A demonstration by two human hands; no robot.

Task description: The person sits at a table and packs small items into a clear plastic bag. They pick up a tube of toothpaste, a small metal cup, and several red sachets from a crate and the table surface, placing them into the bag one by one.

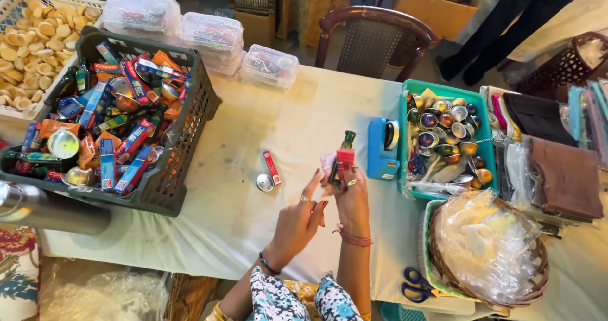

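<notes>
A small dark green bottle (347, 141) w/ a little red box (345, 157) is held upright near the centre of the frame, just above the table, gripped in the right hand (352, 191), fingers closed round both; some pale wrapping is seen at the same grip but can't be made out. The left hand (303, 214) is raised beside it, lower-centre, fingers loosely open & stretched toward the bundle, tips touching or nearly so; nothing is seen held in it. Just left of the hands, on the cream tablecloth (297, 118), a small red box (272, 167) & a little round silver tin (265, 182) are laid side by side. Right of the hands a blue tape dispenser (382, 149) is stood against a teal tray (443, 88) filled w/ small shiny coloured bowls. Below that, lower right, a wicker basket (538, 276) packed w/ clear plastic bags is seen, w/ blue-handled scissors (415, 284) at its left edge. At far right, folded brown & dark cloth (567, 175) is stacked. At left, a dark grey crate (180, 169) is heaped w/ red & blue boxes, tins & bottles; a white basket (16, 1) of pale round pieces is set in the upper left corner. Clear plastic boxes (209, 33) are lined along the top, a wooden chair (377, 36) behind the table.
</notes>
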